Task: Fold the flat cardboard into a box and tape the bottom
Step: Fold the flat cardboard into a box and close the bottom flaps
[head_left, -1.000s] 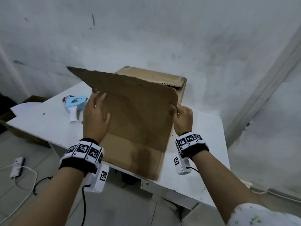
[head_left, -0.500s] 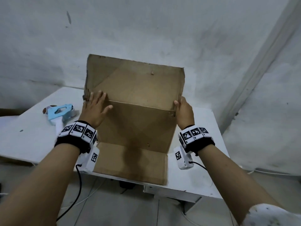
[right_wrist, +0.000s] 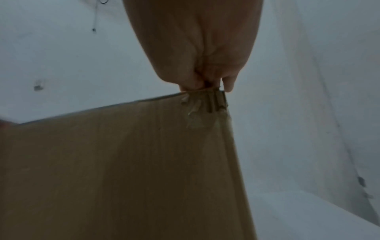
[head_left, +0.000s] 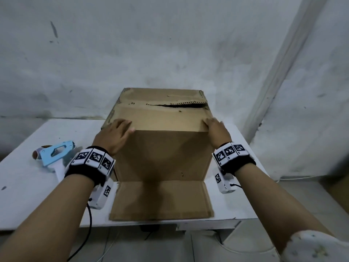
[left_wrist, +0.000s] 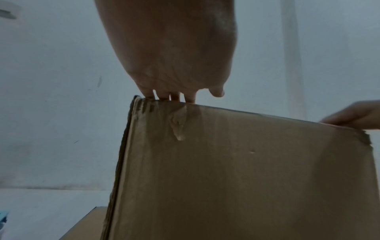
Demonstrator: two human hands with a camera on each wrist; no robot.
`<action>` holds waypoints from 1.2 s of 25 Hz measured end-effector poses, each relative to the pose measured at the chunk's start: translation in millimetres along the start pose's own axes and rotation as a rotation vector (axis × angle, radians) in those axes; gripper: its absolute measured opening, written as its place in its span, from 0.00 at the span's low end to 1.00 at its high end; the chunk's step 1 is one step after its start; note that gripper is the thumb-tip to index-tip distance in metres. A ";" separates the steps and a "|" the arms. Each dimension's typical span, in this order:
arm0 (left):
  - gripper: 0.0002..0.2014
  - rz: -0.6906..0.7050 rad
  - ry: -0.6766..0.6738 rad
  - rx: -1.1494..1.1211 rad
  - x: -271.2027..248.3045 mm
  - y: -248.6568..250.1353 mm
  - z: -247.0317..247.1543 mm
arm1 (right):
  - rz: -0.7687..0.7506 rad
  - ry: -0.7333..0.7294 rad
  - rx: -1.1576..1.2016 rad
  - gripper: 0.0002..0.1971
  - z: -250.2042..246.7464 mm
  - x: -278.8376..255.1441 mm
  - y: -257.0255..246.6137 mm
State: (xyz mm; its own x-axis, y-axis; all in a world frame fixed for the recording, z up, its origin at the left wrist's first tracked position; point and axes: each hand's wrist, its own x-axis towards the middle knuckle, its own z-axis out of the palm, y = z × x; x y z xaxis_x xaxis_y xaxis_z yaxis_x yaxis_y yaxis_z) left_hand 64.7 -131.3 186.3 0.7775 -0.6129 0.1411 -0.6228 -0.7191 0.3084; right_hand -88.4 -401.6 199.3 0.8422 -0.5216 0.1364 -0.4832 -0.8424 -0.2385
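A brown cardboard box (head_left: 166, 154) stands upright on the white table (head_left: 37, 195). Its far top flap (head_left: 160, 95) and near top flap (head_left: 166, 120) lie folded down, with a dark uneven gap (head_left: 175, 105) between them. My left hand (head_left: 115, 133) presses flat on the near flap's left corner. At the flap's right corner my right hand (head_left: 217, 133) presses too, fingers lying forward. One lower flap (head_left: 160, 201) lies spread on the table toward me. In the left wrist view the left hand's fingers (left_wrist: 174, 95) reach over the box edge (left_wrist: 236, 178). The right wrist view shows my right hand (right_wrist: 201, 48) at the box corner (right_wrist: 123, 162).
A light blue tape dispenser (head_left: 54, 154) lies on the table to the left of the box, close to my left wrist. A stained white wall rises right behind the table. Cables hang below the table's front edge.
The near top flap, upright half a second ago, now lies folded down over the box. Both hands went down with it and rest on top.
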 end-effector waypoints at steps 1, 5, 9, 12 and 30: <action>0.26 0.006 -0.013 0.013 4.7 -3.3 -0.4 | 0.006 -0.041 0.020 0.26 -1.6 -2.2 -1.0; 0.27 0.034 -0.066 0.059 7.5 -10.0 1.8 | 0.033 -0.049 -0.049 0.21 6.1 -11.8 -15.2; 0.26 0.025 -0.254 0.126 29.4 -3.3 -35.4 | 0.167 -0.145 -0.193 0.20 -24.6 14.1 -31.8; 0.25 0.031 -0.247 0.126 59.4 4.1 -49.3 | 0.135 -0.123 -0.179 0.36 -39.1 41.5 -29.3; 0.39 -0.141 -0.431 0.282 114.7 -2.7 -5.3 | 0.148 -0.451 -0.263 0.65 -9.8 122.5 35.7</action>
State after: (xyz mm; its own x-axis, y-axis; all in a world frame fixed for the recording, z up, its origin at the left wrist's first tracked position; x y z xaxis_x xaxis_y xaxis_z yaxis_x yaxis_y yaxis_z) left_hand 156.1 -197.9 206.7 0.7858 -0.5401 -0.3013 -0.5603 -0.8280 0.0229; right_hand -4.8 -496.9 217.0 0.7521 -0.5761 -0.3201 -0.5990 -0.8001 0.0324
